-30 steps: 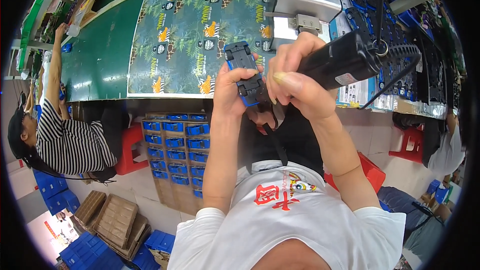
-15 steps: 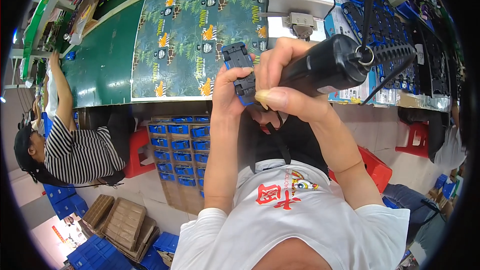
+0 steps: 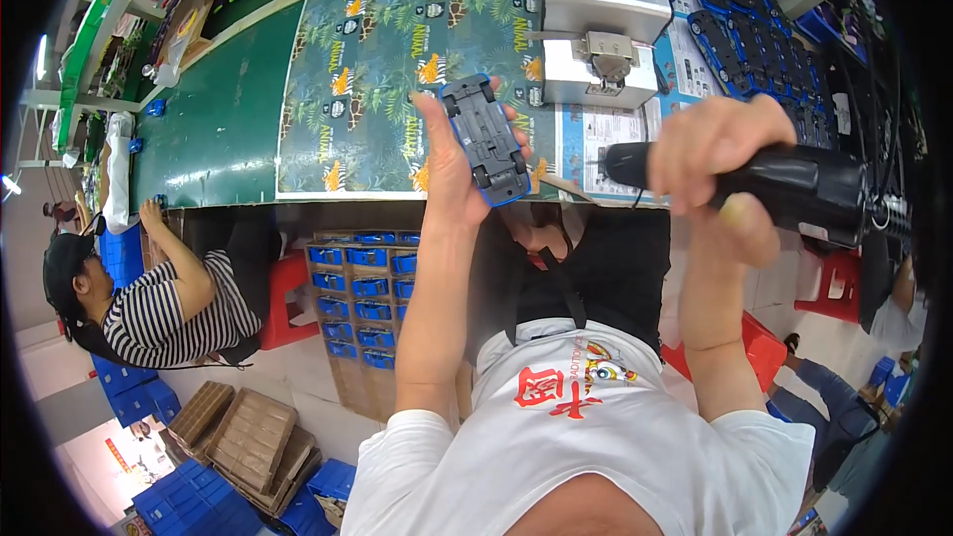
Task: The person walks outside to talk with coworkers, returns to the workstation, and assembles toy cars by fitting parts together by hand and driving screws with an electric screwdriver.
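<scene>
A blue toy car (image 3: 486, 137) lies underside up in my left hand (image 3: 449, 171), its black-grey base and wheels facing me. The fingers wrap its far side, while the thumb sticks out along the near left edge. My right hand (image 3: 713, 154) grips a black electric screwdriver (image 3: 809, 189). Its tip points left, toward the car but well apart from it. Both hands are over the bench's front edge. Behind them a jungle-patterned sheet (image 3: 382, 89) covers the green bench.
A silver metal device (image 3: 604, 15) stands on the bench beyond my hands. Rows of blue-black car parts (image 3: 759, 69) lie at the right. Below left, a partitioned box (image 3: 342, 256) holds blue cars. A person in a striped shirt (image 3: 164, 308) sits left, near a red stool (image 3: 286, 303).
My right hand has drawn the screwdriver away from the car to the right. The car has tilted in my left hand, showing more of its underside.
</scene>
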Available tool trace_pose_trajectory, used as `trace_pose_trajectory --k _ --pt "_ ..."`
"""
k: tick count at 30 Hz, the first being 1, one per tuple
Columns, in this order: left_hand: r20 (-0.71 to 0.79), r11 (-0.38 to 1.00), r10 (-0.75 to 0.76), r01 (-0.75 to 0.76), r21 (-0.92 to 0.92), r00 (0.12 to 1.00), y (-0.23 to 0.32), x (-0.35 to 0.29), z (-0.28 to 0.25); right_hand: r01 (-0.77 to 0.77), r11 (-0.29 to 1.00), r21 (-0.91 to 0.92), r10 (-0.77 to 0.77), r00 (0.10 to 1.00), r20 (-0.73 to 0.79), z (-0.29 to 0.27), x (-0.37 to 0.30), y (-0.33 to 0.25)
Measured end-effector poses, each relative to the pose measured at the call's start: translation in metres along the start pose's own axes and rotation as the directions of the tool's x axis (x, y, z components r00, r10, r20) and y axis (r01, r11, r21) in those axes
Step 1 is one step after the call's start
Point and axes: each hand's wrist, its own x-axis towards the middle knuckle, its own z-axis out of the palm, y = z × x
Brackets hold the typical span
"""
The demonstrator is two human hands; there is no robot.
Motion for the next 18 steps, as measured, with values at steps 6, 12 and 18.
trace_pose_trajectory --k 6,12,18 --pt "0.658 -0.443 0.282 -0.514 0.735 0.698 0.051 0.028 0.003 -0.241 0.866 -0.438 0.109 0.946 -0.307 -0.059 -0.053 -0.016" --pt "0.488 -0.867 -0.235 -0.409 0.285 0.840 0.136 0.020 -0.048 -0.237 0.908 -0.344 0.123 0.938 -0.323 -0.081 -0.075 -0.015" --pt "0.457 -0.937 0.213 0.047 0.346 0.864 0.229 -0.049 -0.120 -0.283 0.904 -0.321 0.160 0.919 -0.360 -0.086 -0.072 -0.003"
